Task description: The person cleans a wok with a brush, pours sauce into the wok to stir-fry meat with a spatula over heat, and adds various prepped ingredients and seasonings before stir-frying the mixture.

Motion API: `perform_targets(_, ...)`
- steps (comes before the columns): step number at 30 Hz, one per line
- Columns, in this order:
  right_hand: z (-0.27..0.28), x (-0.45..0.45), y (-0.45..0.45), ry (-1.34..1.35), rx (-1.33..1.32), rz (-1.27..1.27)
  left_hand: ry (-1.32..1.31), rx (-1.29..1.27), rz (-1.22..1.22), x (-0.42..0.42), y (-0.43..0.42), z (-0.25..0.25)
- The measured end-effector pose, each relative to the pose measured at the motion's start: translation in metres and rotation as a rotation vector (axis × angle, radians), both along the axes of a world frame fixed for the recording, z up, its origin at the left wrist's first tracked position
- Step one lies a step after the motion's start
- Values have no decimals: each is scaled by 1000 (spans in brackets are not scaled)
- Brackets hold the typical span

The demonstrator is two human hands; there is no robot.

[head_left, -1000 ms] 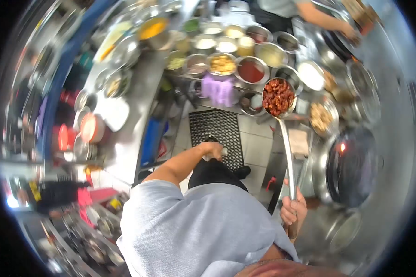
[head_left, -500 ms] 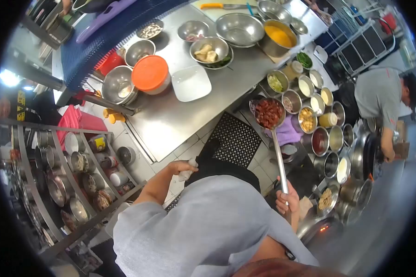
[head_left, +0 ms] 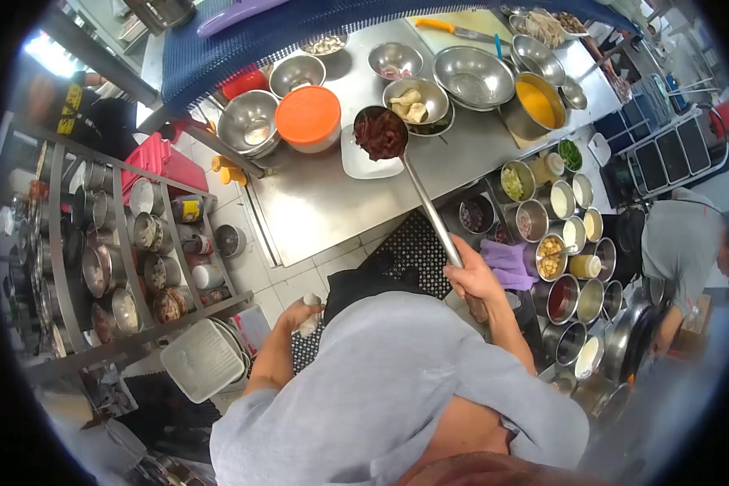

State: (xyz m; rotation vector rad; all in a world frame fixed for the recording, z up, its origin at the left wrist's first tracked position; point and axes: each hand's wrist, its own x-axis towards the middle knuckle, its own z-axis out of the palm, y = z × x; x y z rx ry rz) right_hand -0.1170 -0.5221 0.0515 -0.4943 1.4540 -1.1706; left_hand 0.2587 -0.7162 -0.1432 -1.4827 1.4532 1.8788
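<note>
My right hand [head_left: 471, 274] is wrapped round the handle of a long metal ladle [head_left: 429, 209]. Dark red pieces of food [head_left: 381, 135] fill the ladle's bowl, which is over a white square dish [head_left: 366, 162] on the steel table [head_left: 324, 219] and hides part of it. Low beside my body, my left hand [head_left: 300, 313] grips a crumpled white cloth [head_left: 310, 317]. Left of the dish stands a tub with an orange lid [head_left: 309, 115]; just to its right is a bowl with pale pieces [head_left: 415, 104].
Many ingredient containers, among them a pot of red sauce [head_left: 562, 299], line the right counter beside a purple cloth [head_left: 506, 263]. A co-worker [head_left: 682, 243] stands far right. Shelves of bowls [head_left: 97, 267] are at left, and a blue mesh ledge [head_left: 300, 31] overhangs the table.
The view has turned toward the steel table. The loaded ladle in my right hand has moved from the ingredient counter to over the white dish. My left hand still holds the cloth.
</note>
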Motion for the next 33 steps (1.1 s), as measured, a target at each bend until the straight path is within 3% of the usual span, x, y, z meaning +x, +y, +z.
perform_targets(2, -11, -2, -12, 263, 167, 83, 59, 144, 199, 4, 10, 17)
perform_targets(6, -23, -9, -19, 408, 193, 94, 126, 106, 355, 4, 24, 24)
perform_targets(10, -24, -19, -17, 450, 143, 111, 187, 89, 367, -24, 22, 54)
perform_targets(12, -27, -23, -17, 723, 136, 167, 235, 99, 287, -39, 15, 64)
perform_targets(21, 3, -20, -17, 777, 230, 184, 571, 200, 414, -103, 0, 97)
perform_targets(33, 14, -3, -2, 750, 223, 171, 675, 371, 367, -149, -14, 107)
